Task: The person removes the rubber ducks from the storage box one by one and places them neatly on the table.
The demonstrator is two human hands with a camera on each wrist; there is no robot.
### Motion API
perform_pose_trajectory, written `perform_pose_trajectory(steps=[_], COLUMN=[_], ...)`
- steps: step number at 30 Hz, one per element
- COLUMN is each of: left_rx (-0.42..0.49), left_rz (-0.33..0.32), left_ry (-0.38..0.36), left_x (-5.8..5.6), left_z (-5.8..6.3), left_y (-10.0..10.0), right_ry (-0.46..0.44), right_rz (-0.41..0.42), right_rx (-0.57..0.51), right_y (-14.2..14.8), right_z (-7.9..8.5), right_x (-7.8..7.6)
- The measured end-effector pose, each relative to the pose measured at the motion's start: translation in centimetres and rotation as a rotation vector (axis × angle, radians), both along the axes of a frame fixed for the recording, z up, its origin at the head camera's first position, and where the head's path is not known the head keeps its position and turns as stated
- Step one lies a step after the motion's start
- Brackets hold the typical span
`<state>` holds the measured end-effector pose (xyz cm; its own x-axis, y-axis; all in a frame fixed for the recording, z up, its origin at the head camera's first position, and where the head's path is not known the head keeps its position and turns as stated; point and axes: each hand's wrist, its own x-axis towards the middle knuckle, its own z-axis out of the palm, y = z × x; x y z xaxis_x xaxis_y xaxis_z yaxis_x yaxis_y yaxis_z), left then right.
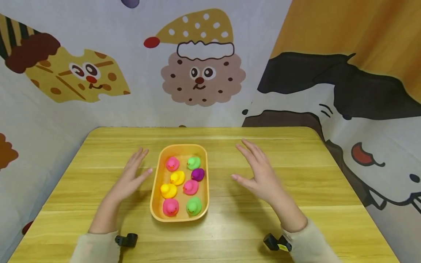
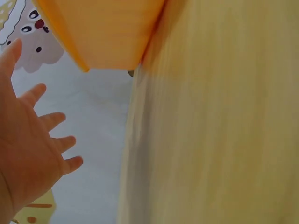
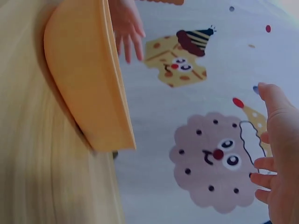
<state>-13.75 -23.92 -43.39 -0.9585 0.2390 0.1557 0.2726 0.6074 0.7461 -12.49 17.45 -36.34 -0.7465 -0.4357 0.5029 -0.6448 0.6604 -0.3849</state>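
Observation:
An orange-yellow plastic tray (image 1: 180,219) sits on the wooden table, a little left of centre. Inside it are several small toy ducks: pink (image 1: 172,164), green (image 1: 194,206), yellow (image 1: 177,178) and one purple (image 1: 197,174). My left hand (image 1: 129,179) hovers just left of the tray, fingers extended and thumb toward the tray. To the right, farther off, my right hand (image 1: 263,175) is held with fingers spread and thumb toward the tray. Both hands hold nothing. The tray's outer wall shows in the left wrist view (image 2: 112,37) and the right wrist view (image 3: 84,79).
The wooden table (image 1: 230,233) has rounded far corners and meets a cloth backdrop (image 1: 138,109) printed with cartoon figures. A small black device is strapped at the left wrist (image 1: 126,240) and another at the right wrist (image 1: 277,243).

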Motion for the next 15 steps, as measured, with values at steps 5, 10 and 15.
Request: perform_pose_trajectory(steps=[5,10,15], left_rx=[0.097,0.166,0.306], left_rz=[-0.043,-0.058,-0.093], left_ry=[-0.073,-0.128,-0.165], left_x=[0.0,0.1,-0.1], left_z=[-0.5,-1.3,-2.6], left_y=[0.4,0.5,0.4], right_ry=[-0.032,-0.082,-0.113], right_rz=[0.074,0.144,0.199], right_rx=[-0.034,-0.041,-0.04], right_y=[-1.8,-3.6,-5.3], right_z=[-0.5,-0.8,-1.2], right_x=[0.2,0.5,0.6])
